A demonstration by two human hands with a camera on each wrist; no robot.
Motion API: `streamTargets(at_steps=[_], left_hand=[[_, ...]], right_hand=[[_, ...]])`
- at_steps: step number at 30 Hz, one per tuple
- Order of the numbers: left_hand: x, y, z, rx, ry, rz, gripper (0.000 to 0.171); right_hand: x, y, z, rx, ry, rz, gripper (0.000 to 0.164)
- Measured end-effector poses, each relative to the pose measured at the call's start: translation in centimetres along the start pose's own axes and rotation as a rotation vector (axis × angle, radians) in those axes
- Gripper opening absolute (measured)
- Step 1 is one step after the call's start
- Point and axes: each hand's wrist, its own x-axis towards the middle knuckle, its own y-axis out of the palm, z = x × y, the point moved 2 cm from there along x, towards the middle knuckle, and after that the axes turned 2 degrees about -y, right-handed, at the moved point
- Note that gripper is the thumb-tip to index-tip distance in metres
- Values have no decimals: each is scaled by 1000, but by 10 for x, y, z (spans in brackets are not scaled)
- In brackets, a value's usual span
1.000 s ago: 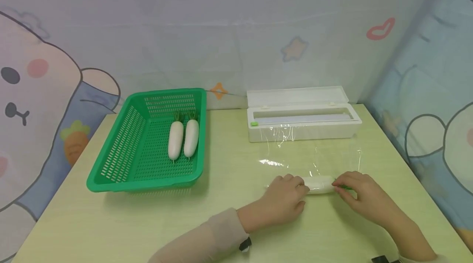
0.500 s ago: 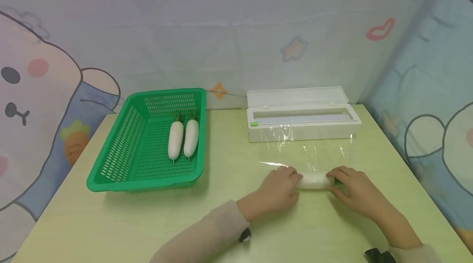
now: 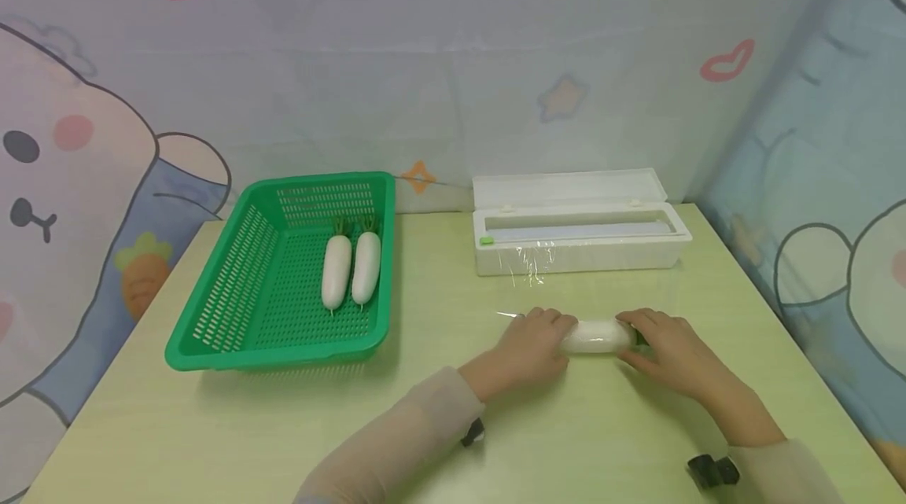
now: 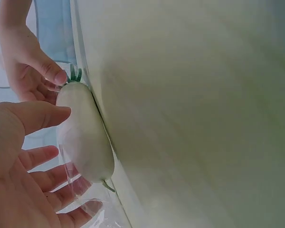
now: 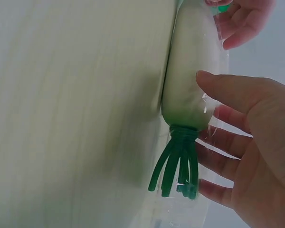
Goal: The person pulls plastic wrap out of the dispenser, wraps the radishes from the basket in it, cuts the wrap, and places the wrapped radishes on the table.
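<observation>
A white radish [image 3: 598, 336] lies crosswise on the table, with clear cling film [image 4: 97, 209] about it. My left hand [image 3: 534, 347] holds its root end, thumb on the near side and fingers spread along the far side against the film. At the leafy end, my right hand [image 3: 672, 351] holds it the same way. The right wrist view shows the thumb tip on the radish's body and the other fingers behind, beside the green leaf stalks [image 5: 173, 164]. From the radish the film runs back to a white cling film dispenser [image 3: 580, 256], whose lid stands up.
To the left stands a green plastic basket [image 3: 283, 360] with two more white radishes [image 3: 336, 272] in it. A green slider [image 3: 487, 240] sits at the dispenser's left end. A printed cloth backdrop [image 3: 354, 79] rises behind the table [image 3: 233, 441].
Both hands have rolled the radish away from me, toward the dispenser, and slightly left. The stretch of film between radish and dispenser has become shorter. The right hand has shifted from the leaves onto the radish's end.
</observation>
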Motion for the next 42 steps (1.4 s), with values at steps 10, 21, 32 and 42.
streamTargets(at_steps=[10,21,32,42], left_hand=[[22,9,11,-55,-120,79,45],[36,13,25,-33,-112,57,50],[45,13,28,30,-134,21,44],[48,10,31,-19,-169,51,52]], right_hand=[[14,9,-11,44,76,61,51],[27,14,-22,98,73,34,44],[37,6,-26,-18,14,86,47],[46,2,-28,59,80,121,42]])
